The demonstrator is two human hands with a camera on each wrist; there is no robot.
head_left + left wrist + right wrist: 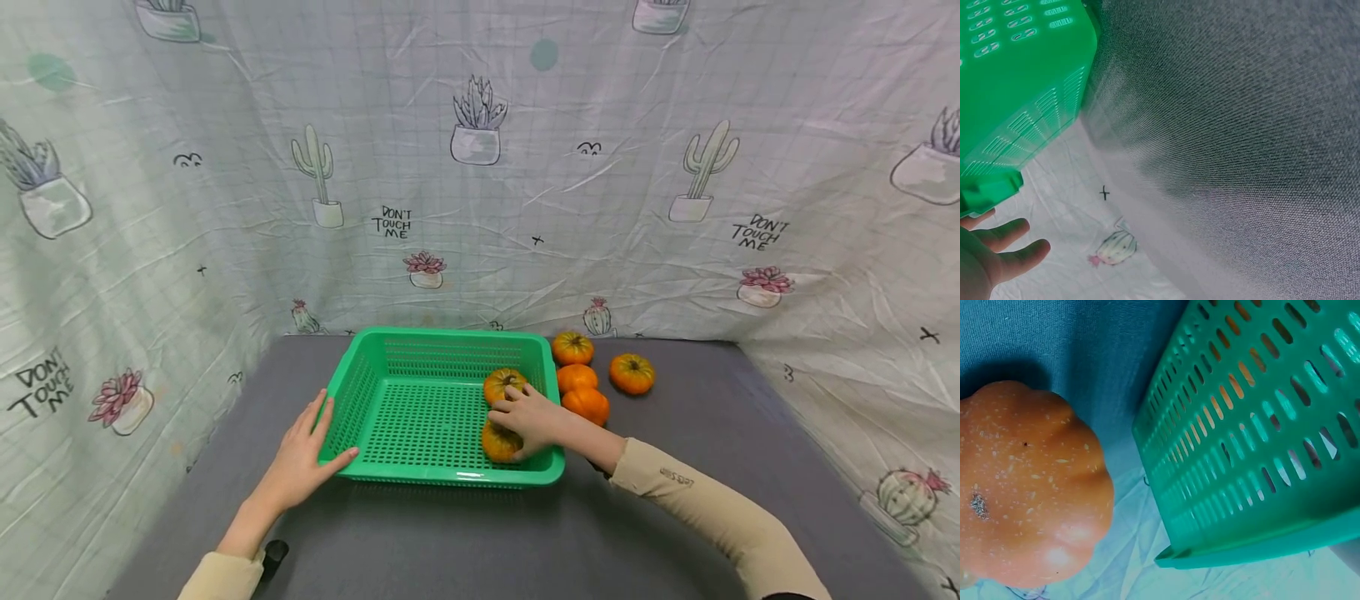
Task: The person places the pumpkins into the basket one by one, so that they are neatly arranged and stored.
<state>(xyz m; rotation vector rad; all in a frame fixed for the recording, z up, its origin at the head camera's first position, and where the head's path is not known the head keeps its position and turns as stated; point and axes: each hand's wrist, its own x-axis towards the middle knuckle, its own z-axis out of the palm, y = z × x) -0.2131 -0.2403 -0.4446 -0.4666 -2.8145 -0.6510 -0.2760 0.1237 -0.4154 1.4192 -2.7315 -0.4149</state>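
Observation:
A green plastic basket (450, 334) with slotted walls stands on the grey tabletop. My left hand (300, 458) rests at its left front corner, fingers straight along the outside of the rim and thumb over the front edge. Inside the basket, by the right wall, are two small orange-and-green pumpkins. My right hand (534, 423) reaches over the right rim and grips the nearer pumpkin (498, 442), its fingers on the far side and thumb on the near side. Just beyond the fingers sits the farther pumpkin (501, 383).
Several more pumpkins lie right of the basket, among them an orange pumpkin (587, 406) near my right forearm, which the right wrist view shows up close. Another pumpkin (632, 374) sits farther right. A printed cloth (480, 217) hangs behind the table.

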